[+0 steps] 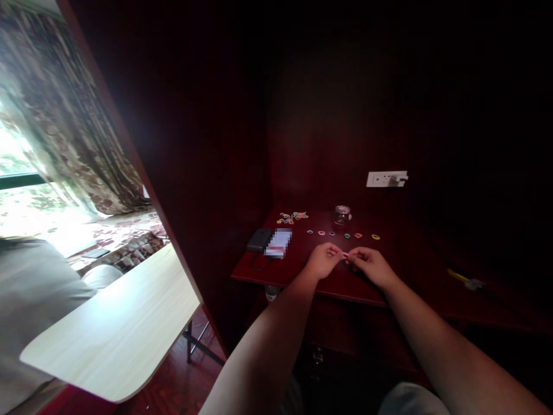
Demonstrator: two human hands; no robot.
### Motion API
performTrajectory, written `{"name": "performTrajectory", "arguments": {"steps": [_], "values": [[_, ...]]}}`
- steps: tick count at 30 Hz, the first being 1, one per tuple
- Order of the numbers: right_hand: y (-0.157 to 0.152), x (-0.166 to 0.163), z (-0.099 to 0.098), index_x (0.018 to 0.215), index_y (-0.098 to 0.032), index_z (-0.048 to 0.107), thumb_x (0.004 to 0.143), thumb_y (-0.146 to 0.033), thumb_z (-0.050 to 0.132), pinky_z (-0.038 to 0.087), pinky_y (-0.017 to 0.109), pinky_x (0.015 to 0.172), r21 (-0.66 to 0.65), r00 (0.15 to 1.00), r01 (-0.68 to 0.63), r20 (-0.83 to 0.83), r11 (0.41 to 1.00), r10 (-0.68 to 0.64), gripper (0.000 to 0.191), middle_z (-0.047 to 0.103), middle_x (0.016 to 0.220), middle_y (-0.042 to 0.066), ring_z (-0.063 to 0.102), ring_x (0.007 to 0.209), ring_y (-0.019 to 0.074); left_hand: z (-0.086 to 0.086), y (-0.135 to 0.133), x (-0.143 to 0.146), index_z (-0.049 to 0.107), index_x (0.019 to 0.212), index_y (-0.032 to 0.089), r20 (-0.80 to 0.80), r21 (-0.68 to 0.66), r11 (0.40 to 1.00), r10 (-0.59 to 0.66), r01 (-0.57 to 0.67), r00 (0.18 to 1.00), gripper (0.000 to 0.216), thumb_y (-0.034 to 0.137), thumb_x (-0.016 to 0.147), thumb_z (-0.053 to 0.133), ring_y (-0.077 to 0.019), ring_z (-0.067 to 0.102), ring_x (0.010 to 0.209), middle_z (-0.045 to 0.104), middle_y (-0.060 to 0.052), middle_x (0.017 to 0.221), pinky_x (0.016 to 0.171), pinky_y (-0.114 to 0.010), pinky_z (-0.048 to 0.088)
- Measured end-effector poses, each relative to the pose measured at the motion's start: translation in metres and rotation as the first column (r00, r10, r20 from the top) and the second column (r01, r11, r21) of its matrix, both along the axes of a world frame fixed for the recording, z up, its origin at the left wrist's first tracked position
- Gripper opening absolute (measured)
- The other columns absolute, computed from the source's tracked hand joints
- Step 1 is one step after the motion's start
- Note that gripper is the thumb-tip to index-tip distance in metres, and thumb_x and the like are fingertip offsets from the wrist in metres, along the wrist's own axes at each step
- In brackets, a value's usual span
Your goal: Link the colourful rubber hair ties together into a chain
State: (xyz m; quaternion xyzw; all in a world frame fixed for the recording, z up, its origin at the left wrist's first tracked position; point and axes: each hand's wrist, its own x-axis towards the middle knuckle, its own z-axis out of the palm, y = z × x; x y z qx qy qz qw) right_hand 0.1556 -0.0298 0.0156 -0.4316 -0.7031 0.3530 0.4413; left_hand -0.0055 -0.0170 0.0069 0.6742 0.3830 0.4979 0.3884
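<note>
My left hand (323, 261) and my right hand (372, 266) meet over the front part of a dark red desk. Between their fingertips is a small pale pink hair tie (345, 254), pinched from both sides. Beyond the hands, several small hair ties lie spaced in a row, from a bluish one (310, 231) on the left through a green one (347, 235) to a yellow one (375, 237) on the right. A loose pile of coloured hair ties (294, 217) lies at the back left. Behind the row stands a small clear jar (342, 215).
Left of my hands lie a phone (279, 242) and a black case-like object (259, 240), with a cable below. A yellow-handled tool (458, 275) rests at the right. A wall socket (386, 179) is behind. A pale folding table (116, 323) stands at the left.
</note>
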Motion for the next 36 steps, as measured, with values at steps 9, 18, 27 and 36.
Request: {"name": "performTrajectory", "arguments": {"steps": [9, 18, 27, 36], "values": [[0.0, 0.001, -0.001, 0.07, -0.014, 0.058, 0.072, -0.046, 0.055, 0.035, 0.021, 0.047, 0.006, 0.999, 0.025, 0.039, 1.0, -0.025, 0.032, 0.059, 0.061, 0.003, 0.048, 0.049, 0.0104, 0.003, -0.001, 0.001, 0.06, 0.074, 0.01, 0.037, -0.024, 1.0, -0.014, 0.015, 0.999, 0.011, 0.02, 0.069, 0.061, -0.0096, 0.057, 0.062, 0.064, -0.005, 0.07, 0.061, -0.02, 0.044], [-0.003, 0.001, 0.003, 0.064, -0.014, 0.057, 0.074, -0.046, 0.053, 0.032, 0.021, 0.046, 0.009, 0.998, 0.037, 0.051, 0.999, -0.037, 0.033, 0.056, 0.054, 0.001, 0.045, 0.046, 0.0092, 0.001, 0.001, 0.0, 0.059, 0.073, 0.011, 0.003, -0.002, 1.0, 0.021, -0.021, 1.0, 0.013, 0.023, 0.07, 0.06, -0.0095, 0.055, 0.061, 0.063, -0.004, 0.068, 0.059, -0.021, 0.043], [-0.001, -0.003, 0.002, 0.064, -0.015, 0.057, 0.075, -0.048, 0.051, 0.031, 0.021, 0.044, 0.013, 0.995, 0.006, 0.095, 1.0, -0.008, 0.035, 0.055, 0.051, 0.0, 0.044, 0.044, 0.0095, 0.004, -0.002, 0.0, 0.059, 0.072, 0.011, 0.031, -0.02, 1.0, 0.012, -0.011, 0.999, 0.015, 0.025, 0.069, 0.062, -0.0099, 0.056, 0.061, 0.063, -0.005, 0.067, 0.058, -0.02, 0.042], [0.012, -0.032, 0.036, 0.061, -0.017, 0.053, 0.073, -0.046, 0.052, 0.031, 0.022, 0.043, 0.085, 0.993, -0.022, 0.117, 0.996, 0.012, 0.031, 0.048, 0.048, -0.002, 0.041, 0.043, 0.01, 0.012, 0.003, -0.004, 0.057, 0.069, 0.012, 0.306, -0.116, 0.986, 0.147, -0.117, 0.941, 0.021, 0.032, 0.067, 0.064, -0.0086, 0.052, 0.055, 0.059, -0.002, 0.061, 0.052, -0.019, 0.04]]}}
